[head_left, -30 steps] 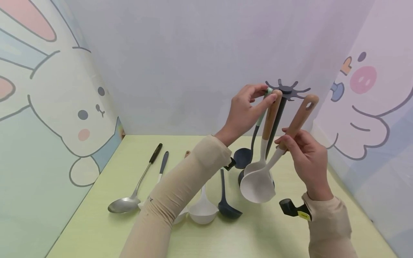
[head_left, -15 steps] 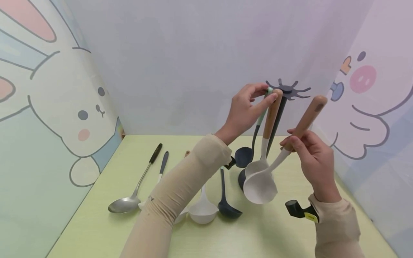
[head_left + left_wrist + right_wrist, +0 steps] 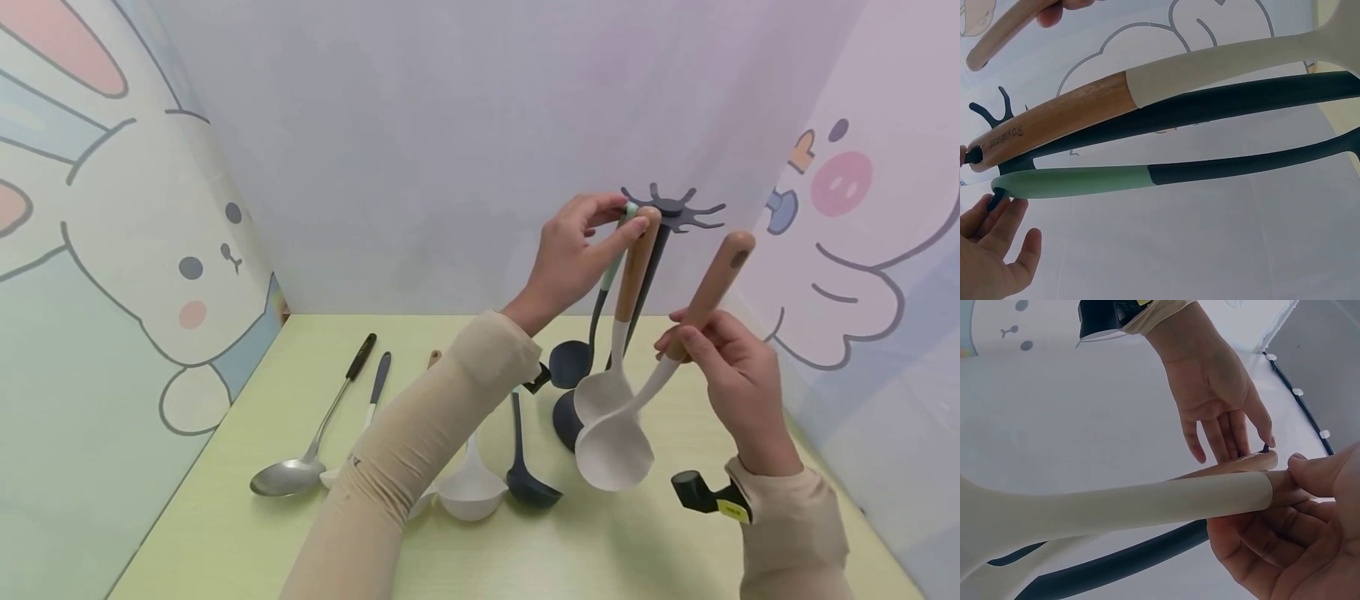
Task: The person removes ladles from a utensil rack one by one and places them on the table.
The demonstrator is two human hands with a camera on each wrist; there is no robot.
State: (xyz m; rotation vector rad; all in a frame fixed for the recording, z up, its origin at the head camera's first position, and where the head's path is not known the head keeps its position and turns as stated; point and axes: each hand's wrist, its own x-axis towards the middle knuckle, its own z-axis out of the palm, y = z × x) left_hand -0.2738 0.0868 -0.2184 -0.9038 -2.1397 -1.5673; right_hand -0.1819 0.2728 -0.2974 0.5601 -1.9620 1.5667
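Note:
My right hand (image 3: 738, 375) grips a white ladle (image 3: 615, 454) low on its wooden handle, thumb on one side and fingers behind. It is tilted, bowl down, in front of the utensil rack (image 3: 667, 208). My left hand (image 3: 573, 246) holds the rack by its hook tips. In the left wrist view its fingertips are right at the hook through the green-handled dark ladle (image 3: 1072, 182), its thumb at the hook through another white ladle (image 3: 1085, 119). Both of these hang bowls down. In the right wrist view, the held ladle's neck (image 3: 1166, 503) crosses in front of the rack.
On the light green table (image 3: 225, 550) lie a metal ladle (image 3: 288, 477), a white ladle (image 3: 471, 492) and a dark ladle (image 3: 532, 490). A utensil with a dark handle (image 3: 380, 383) is partly hidden by my left sleeve (image 3: 420, 450). Cartoon-printed walls surround the table.
My right hand has moved right and slightly down with its ladle, whose handle has turned. The ladle's bowl now stands further from the hanging white ladle. My left hand has barely moved.

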